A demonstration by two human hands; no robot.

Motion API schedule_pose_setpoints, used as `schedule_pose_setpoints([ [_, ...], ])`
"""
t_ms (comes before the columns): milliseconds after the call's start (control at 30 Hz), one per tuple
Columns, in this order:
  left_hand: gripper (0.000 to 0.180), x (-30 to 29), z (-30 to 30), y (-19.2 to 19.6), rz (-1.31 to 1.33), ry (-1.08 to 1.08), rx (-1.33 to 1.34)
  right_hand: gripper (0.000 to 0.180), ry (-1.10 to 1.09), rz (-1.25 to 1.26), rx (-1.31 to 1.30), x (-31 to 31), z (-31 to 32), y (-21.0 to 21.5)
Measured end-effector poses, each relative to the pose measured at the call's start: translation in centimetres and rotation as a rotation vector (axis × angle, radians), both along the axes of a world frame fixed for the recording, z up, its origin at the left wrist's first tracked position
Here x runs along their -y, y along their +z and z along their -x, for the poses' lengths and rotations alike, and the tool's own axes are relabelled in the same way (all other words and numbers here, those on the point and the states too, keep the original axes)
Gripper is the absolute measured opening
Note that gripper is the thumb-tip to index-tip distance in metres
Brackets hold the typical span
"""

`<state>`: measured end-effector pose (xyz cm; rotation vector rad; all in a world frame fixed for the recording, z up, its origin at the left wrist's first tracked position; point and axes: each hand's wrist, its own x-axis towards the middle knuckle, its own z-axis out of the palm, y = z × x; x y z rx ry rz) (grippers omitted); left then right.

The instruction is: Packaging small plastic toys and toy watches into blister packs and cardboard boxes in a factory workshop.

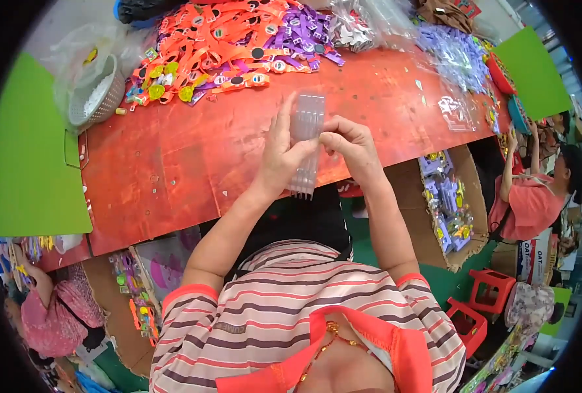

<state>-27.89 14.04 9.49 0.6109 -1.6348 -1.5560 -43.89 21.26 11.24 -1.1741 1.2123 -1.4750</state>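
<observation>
- Printing shows on a white carton off to the right; nothing to read on the ribbed clear plastic piece.
- And the piece is up over the counter's near edge, long axis running away from the body, near end leaning slightly left.
- Left hand: grip closed round it, thumb across the front!
- Right hand: fingers bent in at the right edge; whether they pinch, can't tell.
- Beyond, orange straps heap up; cardboard box below right.
</observation>
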Motion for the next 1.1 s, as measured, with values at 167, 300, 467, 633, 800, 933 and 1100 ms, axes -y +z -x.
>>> schedule_pose_setpoints([
  [167,0.079,0.5,-0.7,0.5,-0.059,-0.098,-0.018,0.013,0.064,-0.001,-0.028,0.2,0.0,0.2],
  [300,0.081,0.4,-0.9,0.9,-0.18,-0.19,-0.171,0.013,0.065,-0.003,-0.031,0.0,-0.1,0.1],
  [467,0.08,0.3,-0.3,0.6,-0.052,-0.102,-0.075,0.013,0.011,-0.042,-0.152,-0.2,-1.1,1.2],
  [633,0.065,0.9,-0.3,0.3,0.077,0.047,-0.007,0.016,-0.207,0.007,-0.337,-0.5,-2.3,0.3],
  [800,0.054,3.9,-3.0,-2.2,-0.421,0.167,-0.336,0.012,-0.5,0.054,0.239,-2.4,1.2,-1.4],
  [933,0.053,4.2,-4.4,-2.9,-0.533,0.205,-0.377,0.012,-0.539,0.151,0.531,-3.1,6.5,-3.9],
  [1100,0.051,8.0,-11.4,-5.8,-0.551,0.391,-0.604,0.011,-0.733,0.325,0.693,-6.4,12.7,0.3],
])
